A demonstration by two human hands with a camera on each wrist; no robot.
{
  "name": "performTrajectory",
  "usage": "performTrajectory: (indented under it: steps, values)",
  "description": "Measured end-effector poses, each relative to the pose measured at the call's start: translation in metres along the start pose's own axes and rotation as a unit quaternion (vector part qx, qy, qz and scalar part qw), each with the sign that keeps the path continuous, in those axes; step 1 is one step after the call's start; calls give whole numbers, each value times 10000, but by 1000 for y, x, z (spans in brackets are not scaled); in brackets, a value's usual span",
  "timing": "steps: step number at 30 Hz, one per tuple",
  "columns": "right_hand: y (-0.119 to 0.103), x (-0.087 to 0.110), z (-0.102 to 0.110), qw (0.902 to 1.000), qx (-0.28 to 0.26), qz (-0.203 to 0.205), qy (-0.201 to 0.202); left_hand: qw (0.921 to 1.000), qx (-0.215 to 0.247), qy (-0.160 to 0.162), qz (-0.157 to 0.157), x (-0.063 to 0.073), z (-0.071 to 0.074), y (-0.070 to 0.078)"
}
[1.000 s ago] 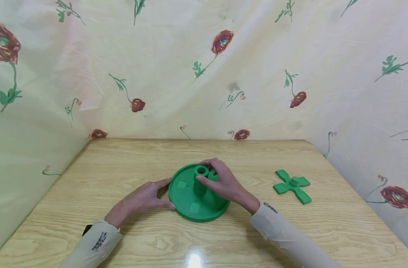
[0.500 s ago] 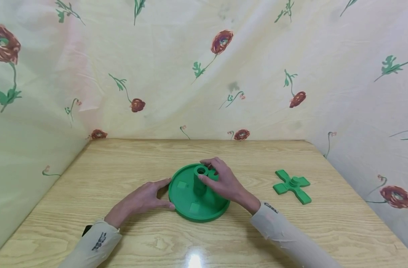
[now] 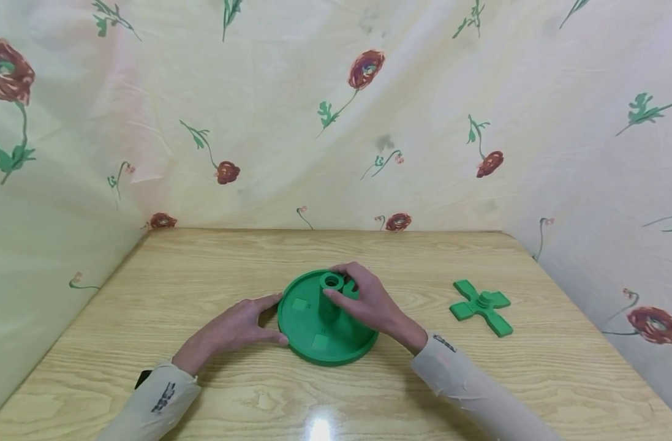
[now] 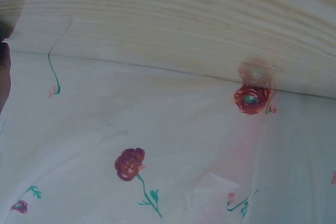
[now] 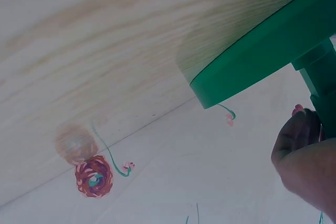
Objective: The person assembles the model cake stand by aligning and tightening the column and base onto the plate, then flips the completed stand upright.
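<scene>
A round green base (image 3: 324, 358) with a raised rim lies on the table in the head view. From its middle rises a hollow green post (image 3: 329, 306), its round opening facing up. My right hand (image 3: 369, 300) grips this post near its top, thumb in front and fingers behind. In the right wrist view, its curled fingers (image 5: 299, 137) are beside the post, and the base's rim slants above. At the base's left side, my left hand (image 3: 236, 327) touches the rim with thumb and fingers spread along it. The left wrist view hardly shows this hand.
A green cross-shaped piece (image 3: 481, 306) with a round knob at its centre lies on the wooden table (image 3: 247, 398) to the right. Cloth with a flower print (image 3: 280, 122) hangs behind the table and along both sides.
The right thumb shifts slightly along the post's top, away and back. The base, the left hand and the cross-shaped piece stay where they were.
</scene>
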State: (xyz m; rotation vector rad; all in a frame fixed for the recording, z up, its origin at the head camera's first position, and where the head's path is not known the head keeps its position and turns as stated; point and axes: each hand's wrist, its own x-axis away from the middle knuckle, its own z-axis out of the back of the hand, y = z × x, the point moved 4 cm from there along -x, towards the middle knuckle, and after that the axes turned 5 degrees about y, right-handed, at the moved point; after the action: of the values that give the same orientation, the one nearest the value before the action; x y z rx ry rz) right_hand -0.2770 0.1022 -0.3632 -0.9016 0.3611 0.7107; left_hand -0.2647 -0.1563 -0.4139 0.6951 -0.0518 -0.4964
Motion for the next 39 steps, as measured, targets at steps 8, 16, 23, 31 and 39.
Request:
performTrajectory:
  steps: [8, 16, 23, 31, 39]
  values:
    - [-2, 0, 2, 10000, 16, -6, 98, 10000, 10, -11, -62, 0, 1, 1]
    - [-1, 0, 2, 10000, 42, -12, 35, 10000, -14, -28, -32, 0, 1, 2]
    - [-2, -1, 2, 9999, -19, 164, 35, 10000, -12, 16, -66, 0, 2, 2]
    - [-4, 0, 2, 9999, 88, 102, 78, 10000, -28, -9, -3, 0, 2, 1]
    - [-1, 5, 12, 9993, 211, -207, 240, 9999, -67, -23, 121, 0, 2, 2]
